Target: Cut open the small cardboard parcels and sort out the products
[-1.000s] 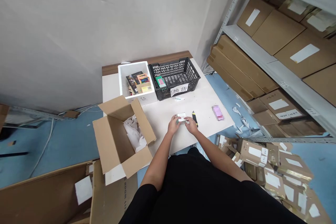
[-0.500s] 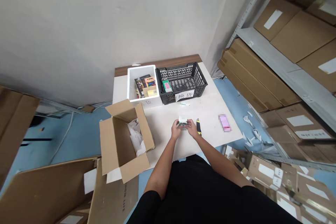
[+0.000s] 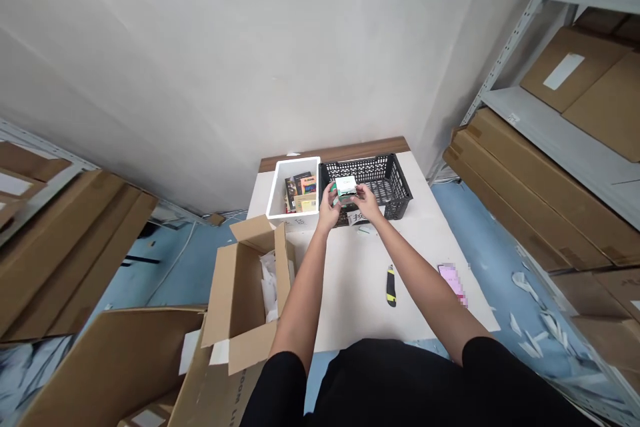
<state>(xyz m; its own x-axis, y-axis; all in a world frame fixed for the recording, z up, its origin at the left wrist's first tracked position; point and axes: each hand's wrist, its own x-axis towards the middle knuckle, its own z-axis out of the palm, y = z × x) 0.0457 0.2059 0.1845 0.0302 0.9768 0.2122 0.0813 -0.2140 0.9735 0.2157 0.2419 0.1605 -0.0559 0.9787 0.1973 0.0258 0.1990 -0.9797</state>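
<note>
Both my hands hold a small white and green box (image 3: 345,187) raised above the white table (image 3: 420,247), over the near left edge of the black plastic basket (image 3: 387,180). My left hand (image 3: 329,205) grips the box's left side and my right hand (image 3: 366,202) grips its right side, fingers curled round it. A white foam bin (image 3: 280,190) with several small coloured boxes stands just left of the basket. A white label hangs on the basket's front, partly hidden by my hands.
A yellow and black utility knife (image 3: 391,285) and a pink phone (image 3: 453,280) lie on the table. An open cardboard carton (image 3: 245,293) with white paper stands at the table's left. Flattened cartons lie on the blue floor at left; shelves (image 3: 560,140) with brown boxes stand at right.
My hands have lifted the small box off the table near the knife and carried it forward to the basket. The camera view has tilted up and shifted.
</note>
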